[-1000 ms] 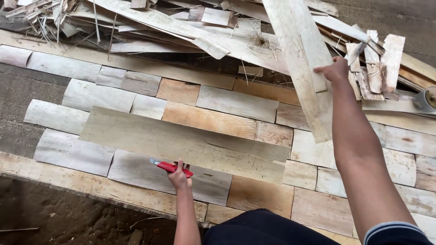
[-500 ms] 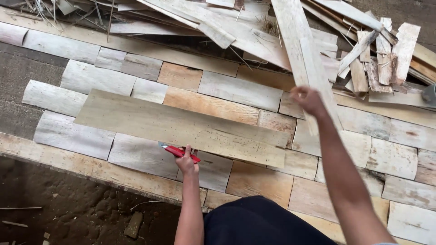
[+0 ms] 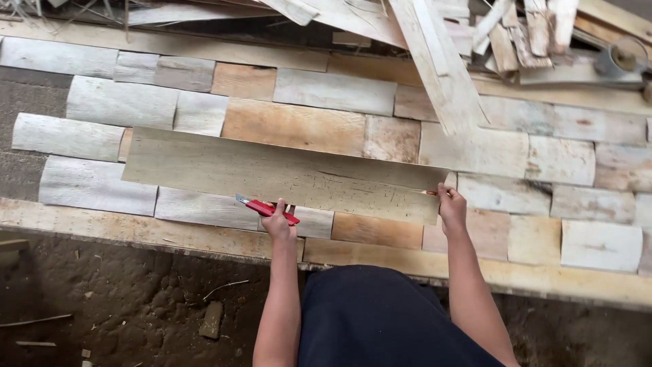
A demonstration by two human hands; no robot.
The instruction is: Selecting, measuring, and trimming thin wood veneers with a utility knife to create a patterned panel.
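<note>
Long pale-grey wood veneer strip (image 3: 285, 175), lying left to right across my patchwork of veneer pieces (image 3: 326, 88) near its front edge. My left hand (image 3: 277, 219) is closed round a red utility knife (image 3: 266, 207) at the strip's near edge (blade leftward); my right hand (image 3: 451, 206) pinches its right end.

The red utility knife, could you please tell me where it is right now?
In the head view, the red utility knife is in the left hand, at the near edge of the long grey board, left of centre.
</note>
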